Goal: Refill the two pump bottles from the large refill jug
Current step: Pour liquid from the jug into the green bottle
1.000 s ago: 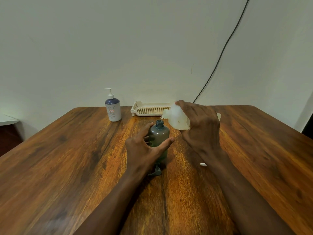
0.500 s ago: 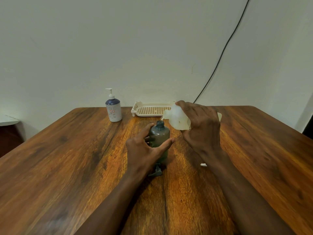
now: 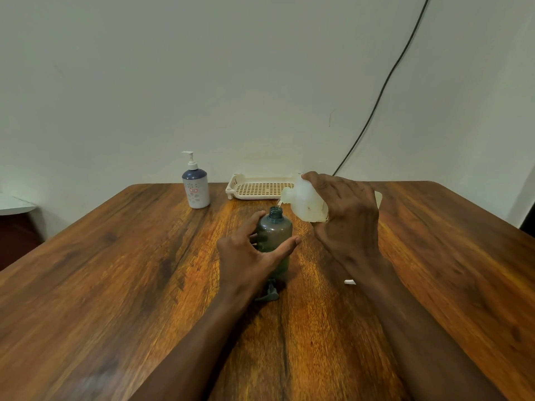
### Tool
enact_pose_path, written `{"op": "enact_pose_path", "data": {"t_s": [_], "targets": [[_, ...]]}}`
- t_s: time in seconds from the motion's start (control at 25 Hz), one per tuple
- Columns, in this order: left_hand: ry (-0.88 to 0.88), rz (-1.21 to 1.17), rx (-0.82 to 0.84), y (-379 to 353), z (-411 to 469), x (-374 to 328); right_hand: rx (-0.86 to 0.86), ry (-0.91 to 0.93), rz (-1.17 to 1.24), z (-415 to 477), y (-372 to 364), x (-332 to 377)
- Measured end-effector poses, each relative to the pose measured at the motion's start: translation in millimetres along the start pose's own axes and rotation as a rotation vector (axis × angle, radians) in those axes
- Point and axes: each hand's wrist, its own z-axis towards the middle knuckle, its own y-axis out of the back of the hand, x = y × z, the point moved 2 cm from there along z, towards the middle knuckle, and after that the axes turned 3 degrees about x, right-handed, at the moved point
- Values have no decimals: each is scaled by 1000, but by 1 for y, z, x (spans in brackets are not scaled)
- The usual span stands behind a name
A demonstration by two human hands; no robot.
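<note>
Between the left hand's fingers and thumb stands the grey bottle.

Extended left forearm and right forearm forward, both bare, converging. Cupped bottle with left hand: thumb stretched across near side, index finger up along far shoulder. Gripped tilted jug from above with right hand, knuckles up, fingers curled over top.
</note>
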Motion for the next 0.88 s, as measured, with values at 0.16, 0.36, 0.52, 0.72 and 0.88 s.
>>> {"op": "enact_pose_path", "data": {"t_s": [0.16, 0.36, 0.52, 0.72, 0.88], "targets": [[3, 7, -2, 0, 0, 1, 9, -28, -82, -1, -1, -1], [-2, 1, -2, -1, 0, -1, 14, -24, -90, -2, -2, -2], [-1, 0, -3, 0, 0, -2, -8, -15, -103, -1, -2, -1], [-3, 6, -4, 0, 0, -1, -33, 3, -105, -2, -3, -3], [1, 18, 0, -1, 0, 0, -39, -3, -116, -3, -3, -2]]}}
